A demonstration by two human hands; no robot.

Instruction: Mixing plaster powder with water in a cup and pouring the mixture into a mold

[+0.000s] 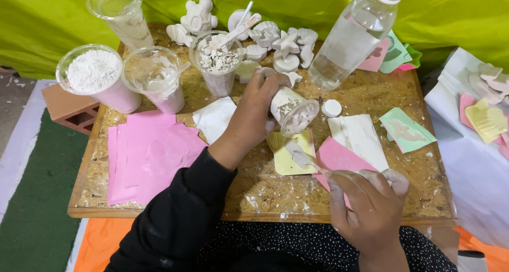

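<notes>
Your left hand (254, 110) is closed round a tilted plastic cup (293, 112) of wet white plaster above the yellow mould (289, 155) on the counter (254, 190); your right hand (371, 205) pinches a thin stick (303, 158) over that mould; the cup looks light, thin-walled and slippery, so grip mid-wall.

Low board (371, 91) crowded with cups, casts and moulds

Three cups (154, 81) stand at the back left, plaster casts (275, 44) behind centre, a bottle (350, 38) to their right; flat sheets (148, 155) lie front left, moulds (408, 131) right.
</notes>
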